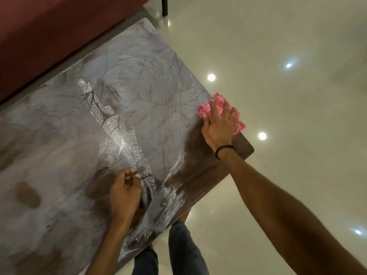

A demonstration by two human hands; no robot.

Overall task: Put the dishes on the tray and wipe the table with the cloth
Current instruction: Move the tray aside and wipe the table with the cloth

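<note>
A dark wooden table (79, 155) fills the left and middle of the view, its top covered with wet swirling wipe streaks. My right hand (220, 124) presses flat on a pink checked cloth (218, 101) at the table's right edge, near the corner. My left hand (125, 193) rests on the table near the front edge, its fingers curled into a loose fist with nothing visible in it. No dishes and no tray are in view.
A dark red sofa (49, 32) runs along the table's far left side. Glossy pale floor tiles (278, 56) with light reflections lie to the right. A black furniture leg (164, 5) stands at the top. My legs in jeans (182, 249) are below the table's front edge.
</note>
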